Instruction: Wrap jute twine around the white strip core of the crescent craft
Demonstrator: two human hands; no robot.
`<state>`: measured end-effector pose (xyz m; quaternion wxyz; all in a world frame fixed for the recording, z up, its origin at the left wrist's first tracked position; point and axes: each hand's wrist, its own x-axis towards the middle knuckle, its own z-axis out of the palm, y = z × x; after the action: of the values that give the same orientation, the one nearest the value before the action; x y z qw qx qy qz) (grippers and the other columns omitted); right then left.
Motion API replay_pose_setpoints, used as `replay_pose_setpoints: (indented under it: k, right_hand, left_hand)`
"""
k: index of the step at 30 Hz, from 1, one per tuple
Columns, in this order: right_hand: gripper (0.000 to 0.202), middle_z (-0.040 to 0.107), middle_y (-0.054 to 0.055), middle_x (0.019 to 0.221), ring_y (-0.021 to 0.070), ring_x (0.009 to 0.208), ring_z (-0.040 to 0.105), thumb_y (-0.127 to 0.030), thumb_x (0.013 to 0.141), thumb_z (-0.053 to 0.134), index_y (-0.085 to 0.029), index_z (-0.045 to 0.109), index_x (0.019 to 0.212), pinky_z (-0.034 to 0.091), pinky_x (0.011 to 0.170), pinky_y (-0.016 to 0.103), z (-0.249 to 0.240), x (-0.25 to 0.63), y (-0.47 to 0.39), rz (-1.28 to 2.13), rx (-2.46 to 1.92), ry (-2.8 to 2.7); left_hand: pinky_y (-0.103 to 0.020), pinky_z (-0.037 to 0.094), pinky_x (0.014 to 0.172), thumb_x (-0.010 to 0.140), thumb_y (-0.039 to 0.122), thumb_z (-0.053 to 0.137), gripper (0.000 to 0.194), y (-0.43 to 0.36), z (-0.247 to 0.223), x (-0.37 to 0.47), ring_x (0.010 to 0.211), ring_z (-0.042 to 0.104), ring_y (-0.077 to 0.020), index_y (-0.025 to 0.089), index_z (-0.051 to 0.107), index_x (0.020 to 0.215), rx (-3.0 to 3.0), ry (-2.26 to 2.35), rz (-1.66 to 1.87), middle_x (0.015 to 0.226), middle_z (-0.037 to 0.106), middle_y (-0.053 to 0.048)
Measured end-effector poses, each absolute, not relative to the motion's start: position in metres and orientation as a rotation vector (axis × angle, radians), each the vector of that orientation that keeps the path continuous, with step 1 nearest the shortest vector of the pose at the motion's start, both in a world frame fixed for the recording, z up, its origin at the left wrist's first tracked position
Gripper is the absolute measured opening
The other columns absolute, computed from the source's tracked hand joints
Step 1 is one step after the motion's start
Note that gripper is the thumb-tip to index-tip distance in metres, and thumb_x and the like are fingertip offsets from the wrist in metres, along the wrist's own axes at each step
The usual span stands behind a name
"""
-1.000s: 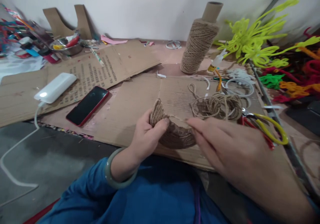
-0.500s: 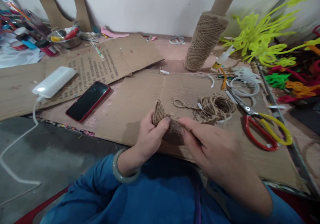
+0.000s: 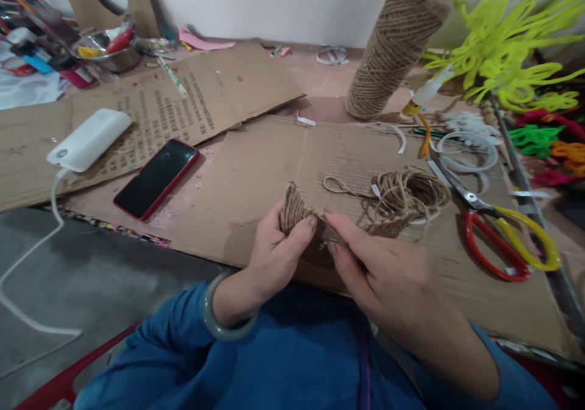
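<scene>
A small coiled piece of brown jute twine (image 3: 293, 209) is pinched in my left hand (image 3: 278, 251), thumb pressed on its near side. My right hand (image 3: 379, 264) is closed just to the right, finger and thumb tips gripping a thin strand of twine by the piece's edge; the strand is partly hidden by the fingers. Beyond my right hand, a loose bundle of jute twine (image 3: 404, 194) lies on a cardboard sheet (image 3: 256, 160), with a loop trailing left. Scissors (image 3: 473, 203) with one red and one yellow handle rest to the right of it.
A tall jute spool (image 3: 395, 50) stands at the back beside a small glue bottle (image 3: 423, 96). On the left lie a red-edged phone (image 3: 156, 178) and a white power bank (image 3: 90, 139) with its cable. Yellow pipe-cleaner shapes (image 3: 512, 56) fill the back right. A metal bowl (image 3: 116, 60) sits back left.
The view has shifted slightly, so the spool, bundle and scissors appear farther right. Both hands keep their grip at the twine piece, and the right fingertips have barely moved.
</scene>
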<state>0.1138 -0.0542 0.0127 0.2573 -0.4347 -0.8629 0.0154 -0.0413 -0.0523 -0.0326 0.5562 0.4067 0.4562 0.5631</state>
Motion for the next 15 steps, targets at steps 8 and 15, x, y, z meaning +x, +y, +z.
replay_pose_setpoints:
  k: [8,15]
  right_hand:
    - [0.031,0.073,0.003,0.067,0.0124,0.046,0.063,-0.021,0.094,0.044,-0.009,0.067,0.11,0.042,0.047,0.028,0.0088,0.1143,-0.0542,-0.032,-1.169,-2.388]
    - [0.029,0.074,0.002,0.069,0.0111,0.05,0.063,-0.021,0.095,0.044,-0.01,0.067,0.11,0.043,0.051,0.027,0.0088,0.1138,-0.0551,-0.063,-1.153,-2.39]
  left_hand:
    - [-0.03,0.051,0.087,0.085,0.032,0.063,0.016,-0.0536,-0.0351,-0.043,0.09,0.064,-0.0175,0.023,0.066,0.098,0.866,0.991,1.294,0.094,0.069,-0.001]
    - [-0.029,0.051,0.079,0.083,0.033,0.065,0.016,-0.0557,-0.0338,-0.0444,0.083,0.061,-0.0174,0.023,0.067,0.096,0.881,1.027,1.286,0.088,0.067,-0.001]
